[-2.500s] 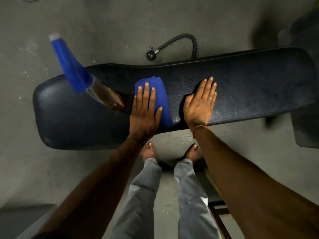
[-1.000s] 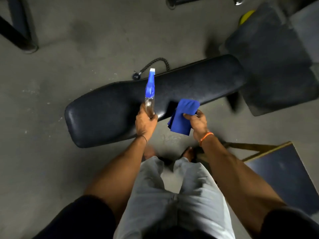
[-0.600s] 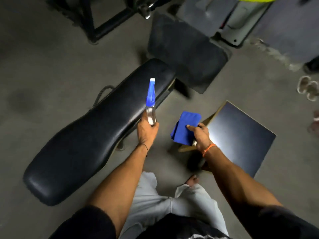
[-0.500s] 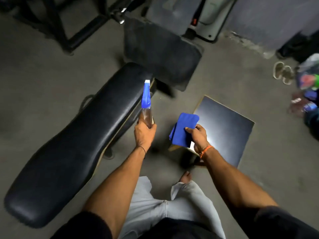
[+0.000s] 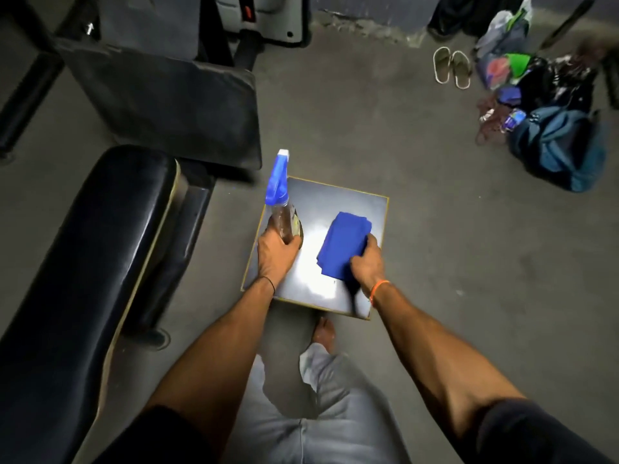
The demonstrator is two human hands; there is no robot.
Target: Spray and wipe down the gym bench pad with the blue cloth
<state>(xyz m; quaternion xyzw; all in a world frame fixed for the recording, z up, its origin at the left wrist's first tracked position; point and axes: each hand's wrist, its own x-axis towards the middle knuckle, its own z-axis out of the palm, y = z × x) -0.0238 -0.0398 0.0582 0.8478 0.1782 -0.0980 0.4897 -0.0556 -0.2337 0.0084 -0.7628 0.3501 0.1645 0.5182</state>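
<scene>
The black gym bench pad (image 5: 87, 256) runs diagonally along the left side, away from both hands. My left hand (image 5: 276, 256) grips the clear spray bottle (image 5: 284, 219) with its blue trigger head pointing up, over the left edge of a small dark square stool (image 5: 338, 202). My right hand (image 5: 365, 262) holds the folded blue cloth (image 5: 343, 246) low over the stool top; whether the cloth touches the top I cannot tell.
A dark floor mat (image 5: 174, 105) and black machine frame lie beyond the bench. Sandals (image 5: 452, 67) and several bags (image 5: 556, 142) sit on the concrete floor at the upper right. My bare foot (image 5: 323, 333) stands just below the stool.
I turned right, away from the bench. Both hands carried the bottle and cloth off the pad and lowered them over the stool.
</scene>
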